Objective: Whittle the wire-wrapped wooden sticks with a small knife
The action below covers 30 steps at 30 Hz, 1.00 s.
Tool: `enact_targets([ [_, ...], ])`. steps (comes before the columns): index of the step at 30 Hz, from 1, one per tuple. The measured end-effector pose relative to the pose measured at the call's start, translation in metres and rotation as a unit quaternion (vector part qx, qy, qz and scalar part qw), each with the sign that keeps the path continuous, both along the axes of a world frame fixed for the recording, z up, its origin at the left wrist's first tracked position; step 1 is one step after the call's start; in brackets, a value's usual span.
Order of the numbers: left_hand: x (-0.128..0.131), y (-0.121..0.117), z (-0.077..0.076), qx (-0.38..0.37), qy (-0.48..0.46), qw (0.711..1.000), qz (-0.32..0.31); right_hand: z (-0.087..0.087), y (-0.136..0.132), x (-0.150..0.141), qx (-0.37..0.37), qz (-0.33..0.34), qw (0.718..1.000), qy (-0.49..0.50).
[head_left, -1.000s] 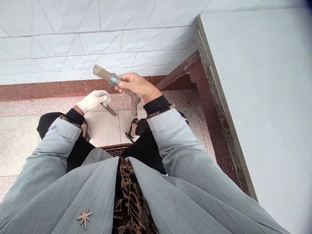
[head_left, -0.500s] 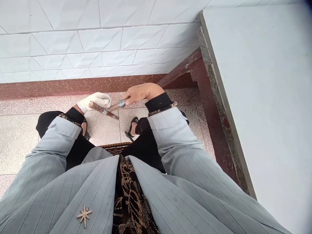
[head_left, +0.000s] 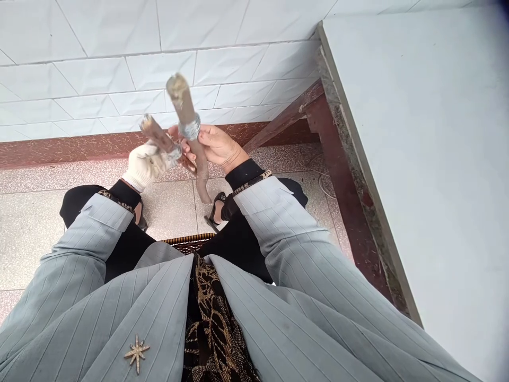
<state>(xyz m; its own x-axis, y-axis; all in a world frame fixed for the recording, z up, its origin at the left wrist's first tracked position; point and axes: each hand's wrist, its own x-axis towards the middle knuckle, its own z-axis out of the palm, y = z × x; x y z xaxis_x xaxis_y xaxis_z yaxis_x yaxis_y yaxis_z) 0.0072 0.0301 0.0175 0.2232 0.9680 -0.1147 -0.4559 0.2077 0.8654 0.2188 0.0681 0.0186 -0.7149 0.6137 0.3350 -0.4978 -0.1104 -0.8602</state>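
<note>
- My gloved left hand (head_left: 146, 165) is closed on a short wooden stick (head_left: 158, 137) with a wire band, at 11 o'clock
- My bare right hand (head_left: 218, 146) is closed on a longer crooked stick (head_left: 185, 109), also banded, at 12 o'clock
- The sticks are just beside each other
- Tiled wall (head_left: 238, 63) at 12 o'clock, white slab (head_left: 409, 159) at 3 o'clock
</note>
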Motion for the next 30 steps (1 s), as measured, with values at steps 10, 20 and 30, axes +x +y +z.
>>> enact_targets([
  [10,0.009,0.001,-0.004,0.046,0.09,0.994,-0.04,-0.011,0.003,-0.008,-0.027,-0.021,0.999,-0.026],
  [20,-0.003,0.004,0.018,-0.007,0.112,0.994,0.019,-0.009,-0.002,-0.014,-0.13,-0.077,0.987,-0.052],
  [30,-0.016,0.026,0.004,-0.061,0.037,0.983,0.17,-0.008,0.002,-0.008,-0.122,-0.098,0.986,-0.058],
])
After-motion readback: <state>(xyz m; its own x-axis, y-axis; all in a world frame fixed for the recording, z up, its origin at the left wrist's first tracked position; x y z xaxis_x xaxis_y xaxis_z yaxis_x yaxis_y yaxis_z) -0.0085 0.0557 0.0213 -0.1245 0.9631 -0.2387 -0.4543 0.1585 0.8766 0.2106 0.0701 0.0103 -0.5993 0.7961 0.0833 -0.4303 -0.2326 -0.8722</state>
